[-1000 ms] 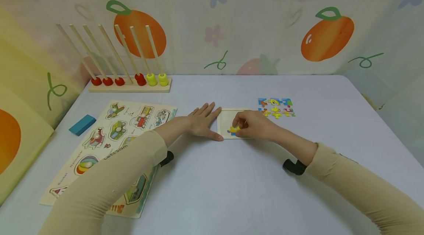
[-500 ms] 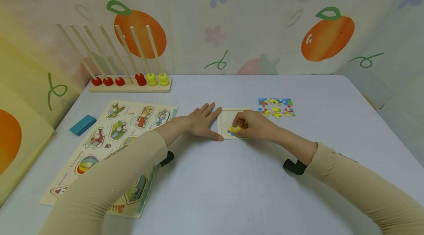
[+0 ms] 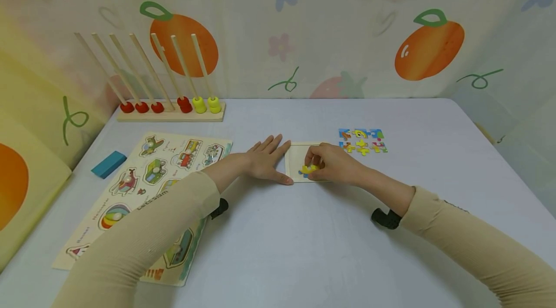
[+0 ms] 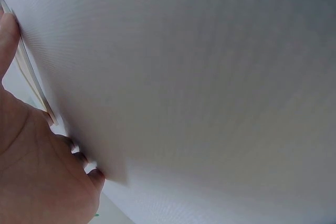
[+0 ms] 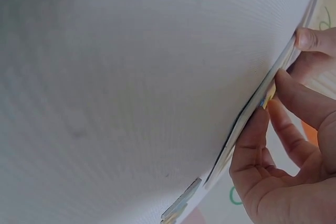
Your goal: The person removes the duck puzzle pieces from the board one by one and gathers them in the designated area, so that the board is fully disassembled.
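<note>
In the head view, a shallow pale wooden puzzle tray (image 3: 297, 153) lies on the table between my hands. My left hand (image 3: 266, 162) rests flat with fingers spread, its thumb and index finger touching the tray's left edge. The left wrist view shows that hand (image 4: 42, 166) beside the tray's rim. Over the tray's lower part, my right hand (image 3: 336, 164) pinches a small yellow and blue jigsaw piece (image 3: 306, 171) between thumb and fingers. In the right wrist view, the right hand (image 5: 294, 145) mostly hides this piece. Several loose jigsaw pieces (image 3: 362, 146) lie in two rows behind the right hand.
A pegboard (image 3: 169, 116) with upright rods and red and yellow beads stands back left. In front of it lies a picture puzzle board (image 3: 126, 211), partly under the left sleeve. A teal block (image 3: 108, 164) sits at far left. A patterned cloth (image 3: 243, 33) hangs behind the table.
The jigsaw piece has shifted very slightly under my right fingers. Both hands otherwise keep their places, and the tray stays where it was.
</note>
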Tool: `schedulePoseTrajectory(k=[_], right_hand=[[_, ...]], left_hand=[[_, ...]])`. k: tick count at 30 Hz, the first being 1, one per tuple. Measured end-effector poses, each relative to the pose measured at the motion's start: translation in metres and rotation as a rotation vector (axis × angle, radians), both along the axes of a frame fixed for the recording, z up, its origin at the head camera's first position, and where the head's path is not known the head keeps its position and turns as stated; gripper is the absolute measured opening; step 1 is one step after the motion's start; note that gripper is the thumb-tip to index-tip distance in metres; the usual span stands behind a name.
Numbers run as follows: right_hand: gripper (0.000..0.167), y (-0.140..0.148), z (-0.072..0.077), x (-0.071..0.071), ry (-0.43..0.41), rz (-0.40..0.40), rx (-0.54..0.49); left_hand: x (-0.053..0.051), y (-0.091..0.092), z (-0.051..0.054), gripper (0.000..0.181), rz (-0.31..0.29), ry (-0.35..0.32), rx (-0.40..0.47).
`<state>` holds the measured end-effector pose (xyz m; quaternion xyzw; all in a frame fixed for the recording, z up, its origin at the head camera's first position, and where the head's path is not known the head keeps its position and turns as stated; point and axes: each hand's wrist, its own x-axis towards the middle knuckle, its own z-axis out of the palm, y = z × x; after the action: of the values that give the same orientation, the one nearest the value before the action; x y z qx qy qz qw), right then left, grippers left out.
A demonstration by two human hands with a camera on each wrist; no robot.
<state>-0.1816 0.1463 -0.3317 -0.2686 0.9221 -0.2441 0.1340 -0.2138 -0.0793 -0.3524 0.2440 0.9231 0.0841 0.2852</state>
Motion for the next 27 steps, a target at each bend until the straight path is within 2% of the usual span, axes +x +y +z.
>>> schedulePoseTrajectory(k=[17, 27], right_hand=[[0.024, -0.0013, 0.0011, 0.0011, -0.006, -0.030, -0.038], [0.017, -0.0007, 0.0032, 0.0004, -0.008, -0.064, -0.059]], left_hand=[[-0.0008, 0.0001, -0.0015, 0.108, 0.003, -0.005, 0.001], [-0.0003, 0.0003, -0.0006, 0.107, 0.004, 0.000, -0.006]])
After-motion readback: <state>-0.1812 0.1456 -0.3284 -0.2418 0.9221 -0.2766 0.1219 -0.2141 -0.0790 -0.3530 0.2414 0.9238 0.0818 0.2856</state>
